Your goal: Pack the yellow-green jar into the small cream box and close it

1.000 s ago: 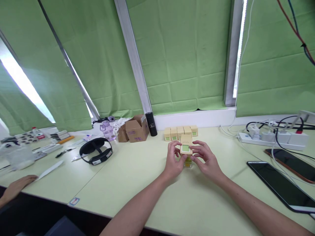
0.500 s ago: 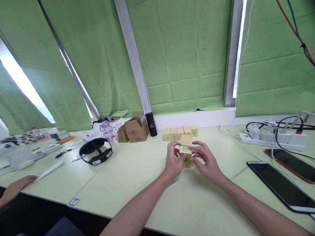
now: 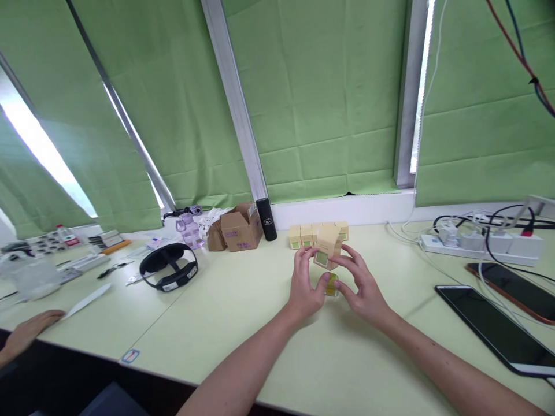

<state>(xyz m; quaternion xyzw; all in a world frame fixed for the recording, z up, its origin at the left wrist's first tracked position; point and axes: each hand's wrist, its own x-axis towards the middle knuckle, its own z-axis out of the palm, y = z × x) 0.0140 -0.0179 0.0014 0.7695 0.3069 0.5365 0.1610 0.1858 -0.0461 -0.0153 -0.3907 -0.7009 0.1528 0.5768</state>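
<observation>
A small yellow cardboard box [image 3: 328,245] with a green label window is tilted between my two hands, above the table. My left hand [image 3: 307,283] has its fingertips on the box's left side, its thumb lower down near a small glass bottle [image 3: 332,285] of yellow liquid. On the right side of the box are the fingers of my right hand [image 3: 362,286], with the thumb beside the bottle. The bottle is below the box, partly hidden by my thumbs; I cannot tell whether they press on it. Behind the held box, several similar small boxes [image 3: 295,236] stand in rows.
A brown carton [image 3: 241,229] and a black cylinder [image 3: 266,219] stand at the back. A black headset [image 3: 169,267] lies to the left, with another person's hand [image 3: 32,332] beyond it. Phones [image 3: 498,323] and a power strip [image 3: 477,248] with cables are on the right.
The box, upright before, has tipped over and lifted away from the bottle, which now shows more below it. My fingers have moved slightly with the box.
</observation>
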